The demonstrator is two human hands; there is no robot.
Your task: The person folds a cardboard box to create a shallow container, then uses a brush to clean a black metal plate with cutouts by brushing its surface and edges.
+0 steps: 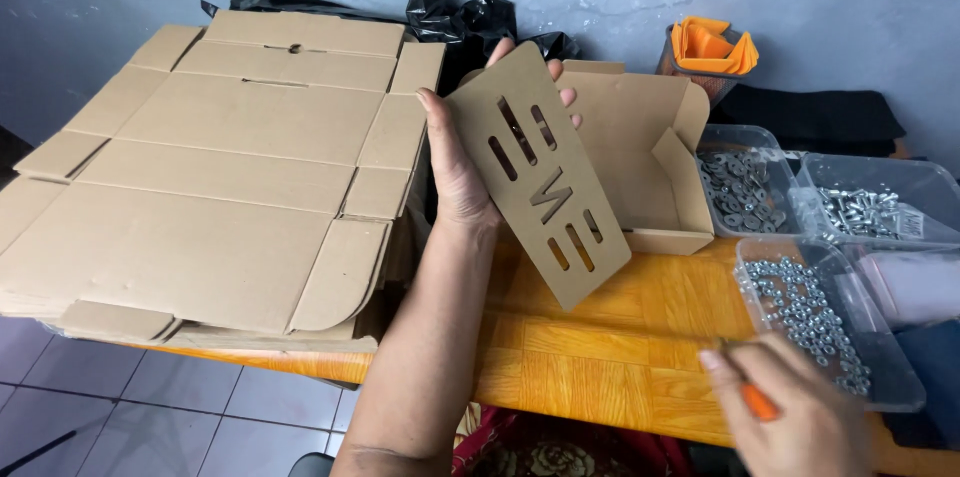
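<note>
My left hand (462, 172) holds up a flat brown cardboard insert (540, 172) with several slot cut-outs, thumb on its left edge and fingertips showing past its top edge. It hangs above the orange wooden table (580, 337), in front of a partly folded cardboard box (640, 152). My right hand (800, 412) is low at the right, blurred, closed around a thin orange tool (757, 402) close to a clear tray of metal nuts (815, 322).
A stack of flat unfolded cardboard boxes (220, 177) fills the table's left side. Two more clear trays hold washers (740, 187) and bolts (870, 207). An orange-lined mesh cup (712, 52) and black plastic bags (470, 22) stand against the wall. Tiled floor lies below.
</note>
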